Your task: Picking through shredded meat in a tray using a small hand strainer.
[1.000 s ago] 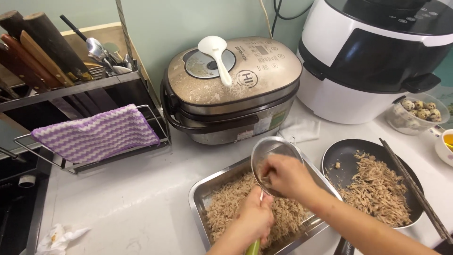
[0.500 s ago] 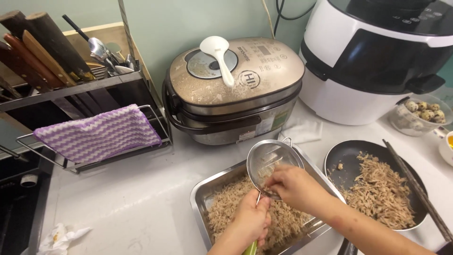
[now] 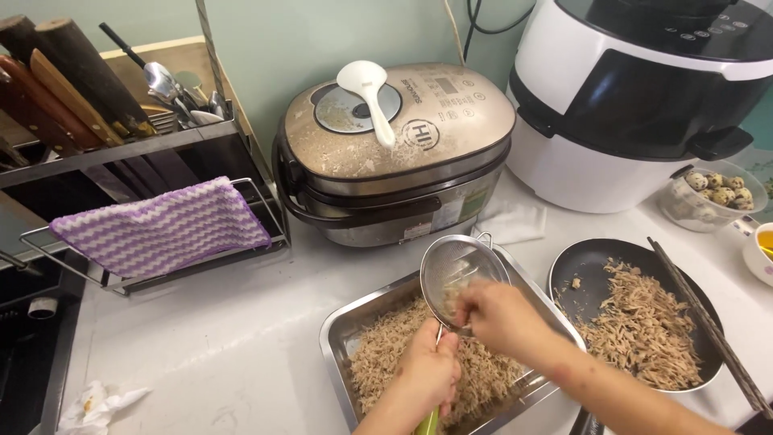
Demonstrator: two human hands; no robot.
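Observation:
My left hand grips the green handle of a round wire-mesh strainer, which is tilted up over a rectangular steel tray full of brown shredded meat. My right hand reaches into the strainer's lower rim, fingers pinched on shreds inside the mesh. A few shreds cling to the mesh. To the right stands a black pan holding a heap of paler shredded meat, with dark chopsticks laid across its right side.
A rice cooker with a white paddle on its lid stands behind the tray. A large white and black appliance is at the back right, beside a bowl of speckled eggs. A rack with a purple striped cloth is left.
The strainer has tilted further upright and my right hand has moved down to its lower rim. The view has shifted slightly; the tray and pan stay in place.

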